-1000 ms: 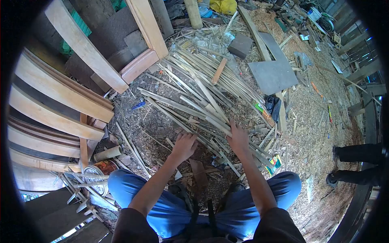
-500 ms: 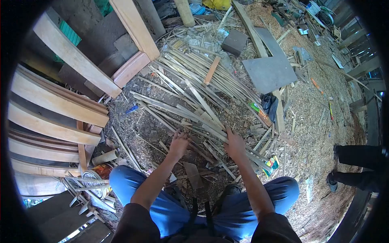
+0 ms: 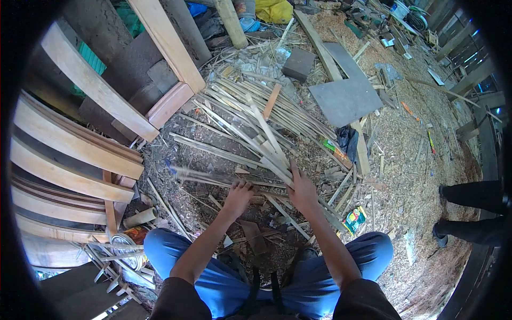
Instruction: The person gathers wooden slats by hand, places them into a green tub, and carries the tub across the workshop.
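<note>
My right hand is closed on the near ends of several long wooden strips, which fan away toward the upper left. My left hand has its fingers curled over thin wooden sticks. Their far ends are smeared by motion, low over the littered ground. Beyond both hands lies a larger bundle of pale strips, with a short reddish-brown slat across it. A small flat board piece rests on the ground between my knees.
Curved wooden frame parts stand at the left, near a paint tin. A grey sheet and dark block lie ahead. A green and yellow packet is right of my hand. Another person's legs show at the far right.
The sticks under my left hand have swung away from the strips in my right hand and now lie flatter. My right hand has shifted slightly left with its strips.
</note>
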The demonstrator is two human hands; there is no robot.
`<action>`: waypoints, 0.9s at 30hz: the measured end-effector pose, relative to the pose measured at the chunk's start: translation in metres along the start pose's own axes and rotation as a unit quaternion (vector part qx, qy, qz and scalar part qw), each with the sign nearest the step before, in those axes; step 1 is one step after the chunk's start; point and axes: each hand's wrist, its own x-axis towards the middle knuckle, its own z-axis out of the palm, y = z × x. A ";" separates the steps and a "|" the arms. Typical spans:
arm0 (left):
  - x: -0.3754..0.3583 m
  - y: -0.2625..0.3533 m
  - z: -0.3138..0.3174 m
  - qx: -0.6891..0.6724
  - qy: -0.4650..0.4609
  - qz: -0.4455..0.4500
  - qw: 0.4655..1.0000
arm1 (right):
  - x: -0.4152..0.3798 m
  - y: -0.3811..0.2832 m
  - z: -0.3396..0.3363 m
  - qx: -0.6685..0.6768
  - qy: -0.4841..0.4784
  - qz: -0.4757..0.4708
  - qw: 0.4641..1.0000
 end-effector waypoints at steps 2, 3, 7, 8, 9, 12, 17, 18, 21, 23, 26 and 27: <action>0.000 0.008 -0.016 -0.036 0.017 -0.009 0.999 | 0.001 -0.009 -0.010 -0.006 0.025 -0.013 1.000; -0.002 0.009 -0.020 -0.039 0.039 -0.006 0.998 | 0.003 -0.013 -0.019 -0.002 0.047 -0.005 0.999; -0.003 0.006 -0.043 -0.095 0.057 -0.060 0.992 | 0.008 -0.022 -0.030 0.046 0.166 -0.008 0.985; -0.003 0.007 -0.047 -0.094 0.061 -0.061 0.992 | 0.010 -0.024 -0.031 0.051 0.175 0.003 0.983; -0.003 0.009 -0.054 -0.131 0.110 -0.079 0.982 | 0.011 -0.028 -0.029 0.051 0.176 0.001 0.983; -0.005 0.022 -0.084 -0.199 0.156 -0.127 0.959 | 0.013 -0.034 -0.012 0.107 0.196 0.007 0.975; 0.000 0.036 -0.095 -0.253 0.214 -0.103 0.938 | 0.009 -0.054 0.010 0.228 0.125 -0.027 0.965; 0.000 0.038 -0.099 -0.263 0.200 -0.106 0.938 | 0.011 -0.058 0.011 0.244 0.128 -0.026 0.961; 0.002 0.045 -0.115 -0.326 0.187 -0.117 0.919 | 0.016 -0.066 0.012 0.284 0.129 -0.015 0.950; 0.006 0.051 -0.115 -0.378 0.180 -0.121 0.900 | 0.026 -0.059 0.032 0.286 0.156 -0.045 0.944; 0.010 0.052 -0.104 -0.478 0.244 -0.109 0.837 | 0.025 -0.074 0.026 0.325 0.137 -0.043 0.935; 0.010 0.051 -0.106 -0.496 0.242 -0.115 0.826 | 0.024 -0.078 0.023 0.358 0.090 -0.016 0.929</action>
